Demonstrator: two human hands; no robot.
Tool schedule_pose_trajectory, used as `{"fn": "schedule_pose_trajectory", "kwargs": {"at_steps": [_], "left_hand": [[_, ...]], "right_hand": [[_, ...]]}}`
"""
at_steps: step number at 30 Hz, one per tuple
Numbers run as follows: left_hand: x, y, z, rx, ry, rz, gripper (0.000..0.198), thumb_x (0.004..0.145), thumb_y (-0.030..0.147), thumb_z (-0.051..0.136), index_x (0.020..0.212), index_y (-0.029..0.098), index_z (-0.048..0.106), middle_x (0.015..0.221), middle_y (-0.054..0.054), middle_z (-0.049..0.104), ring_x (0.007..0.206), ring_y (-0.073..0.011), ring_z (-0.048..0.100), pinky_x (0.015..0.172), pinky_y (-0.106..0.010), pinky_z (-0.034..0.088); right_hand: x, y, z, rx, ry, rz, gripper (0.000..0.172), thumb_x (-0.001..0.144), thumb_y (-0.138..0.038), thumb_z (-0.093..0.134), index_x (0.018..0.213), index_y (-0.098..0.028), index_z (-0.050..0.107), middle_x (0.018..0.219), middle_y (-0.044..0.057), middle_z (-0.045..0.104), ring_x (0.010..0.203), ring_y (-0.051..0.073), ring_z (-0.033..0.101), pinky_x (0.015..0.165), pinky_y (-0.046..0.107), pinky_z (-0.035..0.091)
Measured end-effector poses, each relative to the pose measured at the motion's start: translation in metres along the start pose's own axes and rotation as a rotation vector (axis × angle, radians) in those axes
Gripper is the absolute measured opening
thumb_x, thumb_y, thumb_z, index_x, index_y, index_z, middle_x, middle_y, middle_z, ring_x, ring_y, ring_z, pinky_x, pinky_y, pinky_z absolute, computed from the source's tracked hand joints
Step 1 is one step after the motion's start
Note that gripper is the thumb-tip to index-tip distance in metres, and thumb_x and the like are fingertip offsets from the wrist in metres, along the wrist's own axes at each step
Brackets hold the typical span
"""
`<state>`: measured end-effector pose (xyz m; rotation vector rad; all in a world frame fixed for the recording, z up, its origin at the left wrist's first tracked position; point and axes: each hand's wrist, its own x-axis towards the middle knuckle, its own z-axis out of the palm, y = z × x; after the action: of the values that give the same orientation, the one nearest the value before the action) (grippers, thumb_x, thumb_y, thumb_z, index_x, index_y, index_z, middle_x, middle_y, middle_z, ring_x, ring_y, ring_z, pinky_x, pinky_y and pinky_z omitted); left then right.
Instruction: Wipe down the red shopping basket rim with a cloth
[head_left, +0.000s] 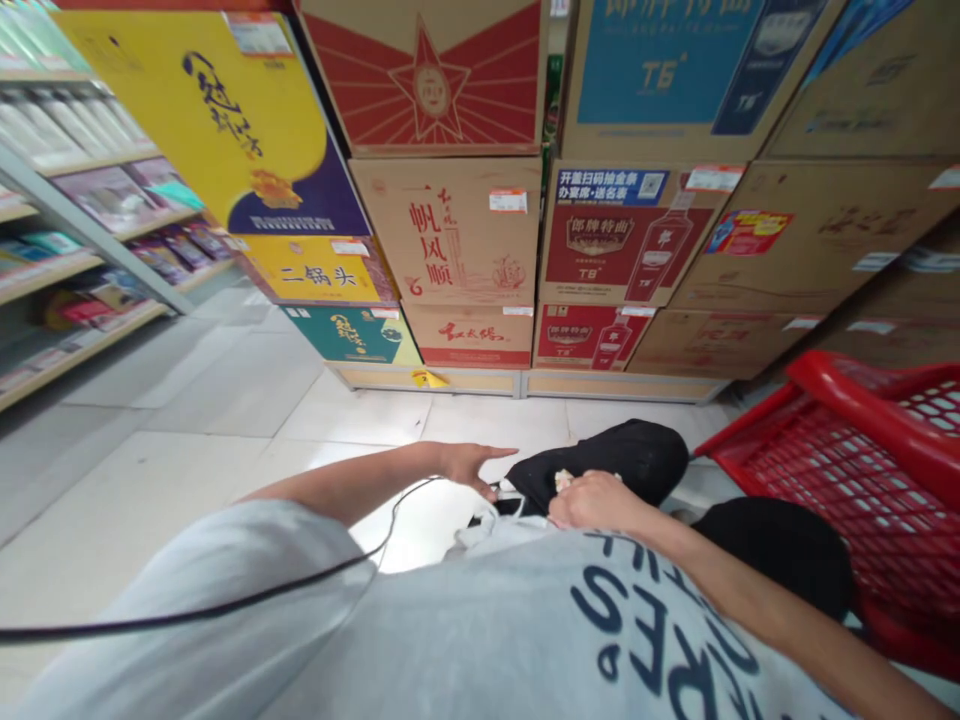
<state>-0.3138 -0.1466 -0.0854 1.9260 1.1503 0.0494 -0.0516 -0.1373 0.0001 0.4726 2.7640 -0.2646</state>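
My left hand (471,466) is held in front of my waist, its fingers stretched out and apart with nothing visible between them. Just below its fingertips are the pale drawstring (491,512) and the hem of my light grey T-shirt (420,620). Over my black trouser leg (637,450), my right hand (592,500) is closed in a fist. A small cream-white, crumpled bit (562,480) pokes out of the fist; the rest is hidden, so its kind cannot be made out. A thin black cable (225,608) crosses my left side, passing below my left forearm.
Stacked liquor cartons (450,235) stand ahead on a low base (480,382). At right is a red plastic shopping basket or cart (847,470), close to my knee. Shelves of packaged goods (82,200) line the left, beyond the pale tiled floor (195,440).
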Motion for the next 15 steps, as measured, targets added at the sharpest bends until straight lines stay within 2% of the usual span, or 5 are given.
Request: {"fn": "schedule_pose_trajectory", "kwargs": {"at_steps": [2,5,9,12,15], "left_hand": [[-0.006,-0.002,-0.005,0.037,0.044,-0.012,0.099,0.063,0.051,0.076,0.144,0.025,0.026,0.143,-0.013,0.041,0.129,-0.0268,0.043,0.105,-0.036,0.034],[-0.004,0.005,-0.022,0.077,-0.021,-0.053,0.085,0.067,0.05,0.073,0.139,0.025,0.037,0.138,-0.011,0.048,0.125,-0.0257,0.048,0.103,-0.034,0.036],[0.007,0.019,-0.087,0.12,0.014,-0.171,0.072,0.073,0.059,0.061,0.132,0.021,0.048,0.131,-0.011,0.055,0.11,-0.025,0.06,0.093,-0.032,0.045],[0.023,0.042,-0.146,0.168,0.3,-0.101,0.073,0.072,0.073,0.048,0.12,0.019,0.06,0.116,-0.008,0.066,0.106,-0.0252,0.06,0.091,-0.032,0.047],[0.032,0.076,-0.18,0.158,0.628,-0.023,0.066,0.083,0.072,0.025,0.112,0.026,0.062,0.094,0.001,0.072,0.095,-0.0211,0.063,0.084,-0.033,0.051]], "right_hand": [[-0.006,0.002,-0.002,-0.023,0.053,0.018,0.027,0.091,-0.03,0.042,0.089,-0.02,0.067,0.092,0.008,0.07,0.087,0.019,0.064,0.069,0.026,0.04],[-0.029,0.017,-0.01,-0.076,0.245,0.103,0.028,0.093,-0.036,0.041,0.091,-0.019,0.064,0.091,0.008,0.068,0.083,0.019,0.063,0.071,0.028,0.042],[-0.093,0.052,-0.036,-0.158,0.825,0.437,0.027,0.092,-0.033,0.047,0.113,-0.018,0.053,0.118,0.012,0.057,0.101,0.021,0.059,0.08,0.031,0.046],[-0.154,0.07,-0.053,-0.264,1.271,0.707,0.029,0.087,-0.032,0.054,0.112,-0.017,0.05,0.118,0.014,0.054,0.113,0.024,0.052,0.091,0.036,0.045],[-0.204,0.074,-0.054,-0.363,1.344,0.96,0.015,0.089,-0.028,0.051,0.099,-0.017,0.054,0.103,0.011,0.06,0.103,0.022,0.055,0.091,0.036,0.044]]}}
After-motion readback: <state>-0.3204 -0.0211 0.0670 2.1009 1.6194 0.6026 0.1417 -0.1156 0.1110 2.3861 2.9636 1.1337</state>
